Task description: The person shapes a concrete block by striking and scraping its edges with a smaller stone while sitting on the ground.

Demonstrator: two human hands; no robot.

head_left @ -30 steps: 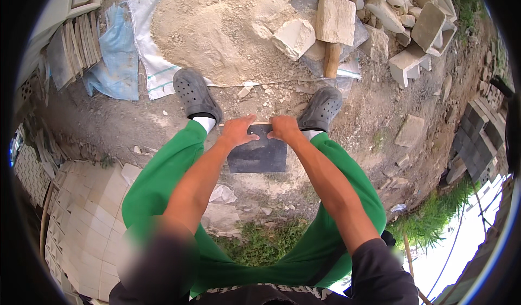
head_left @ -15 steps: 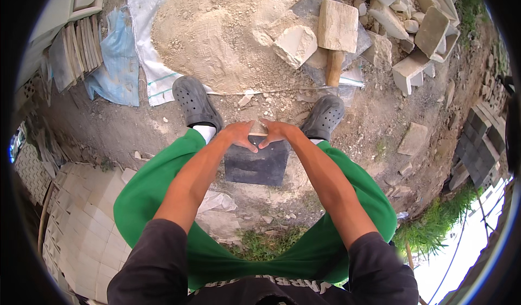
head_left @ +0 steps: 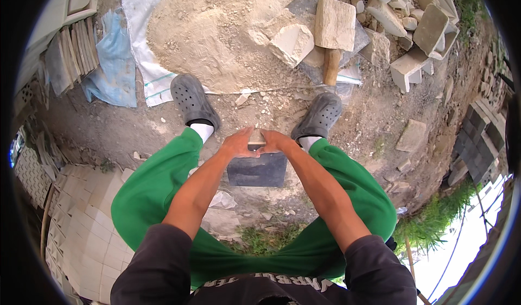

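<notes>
My left hand (head_left: 236, 143) and my right hand (head_left: 275, 140) meet above the ground between my feet, both closed around a small pale stone piece (head_left: 256, 139). Just below them lies a dark grey flat slab (head_left: 256, 169) on the dirt. My legs in green trousers (head_left: 157, 188) spread to either side, with grey clogs (head_left: 190, 99) on my feet. A big wooden mallet (head_left: 333, 33) lies further ahead on a dark board, beside a pale stone block (head_left: 292, 43).
A heap of sand (head_left: 209, 30) lies on a white sack ahead. Broken pale blocks (head_left: 418, 44) are piled at the upper right. Stacked tiles (head_left: 70, 60) and a blue sheet (head_left: 116, 60) are at the left, pale tiles (head_left: 81, 218) at the lower left.
My hands have left the edges of the dark slab and come together over its far edge, now closed on a small pale stone piece. The slab stays on the ground.
</notes>
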